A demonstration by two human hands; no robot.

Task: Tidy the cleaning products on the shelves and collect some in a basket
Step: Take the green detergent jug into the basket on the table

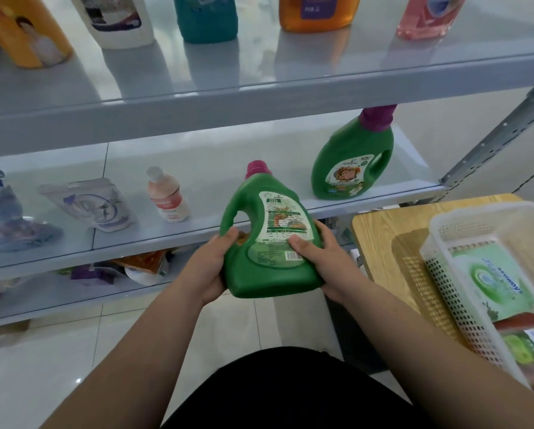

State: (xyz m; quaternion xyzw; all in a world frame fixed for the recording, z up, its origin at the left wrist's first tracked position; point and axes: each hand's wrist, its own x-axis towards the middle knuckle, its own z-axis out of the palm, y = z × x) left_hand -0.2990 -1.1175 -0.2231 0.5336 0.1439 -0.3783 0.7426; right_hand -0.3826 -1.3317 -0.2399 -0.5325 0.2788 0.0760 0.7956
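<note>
I hold a green detergent bottle (265,243) with a pink cap in both hands, in front of the middle shelf (197,233), its back label facing me. My left hand (208,267) grips its handle side and my right hand (324,261) wraps its right side and base. A second green bottle (352,159) with a purple cap stands upright on the middle shelf at the right. A white perforated basket (445,274) sits on a wooden table (380,230) at the right, with packets inside.
On the middle shelf stand a small peach bottle (166,196), a white refill pouch (95,205) and a blue pouch (3,215). The top shelf (259,88) carries several bottles. Packets lie on the lowest shelf (129,270). A metal shelf post (491,137) rises at right.
</note>
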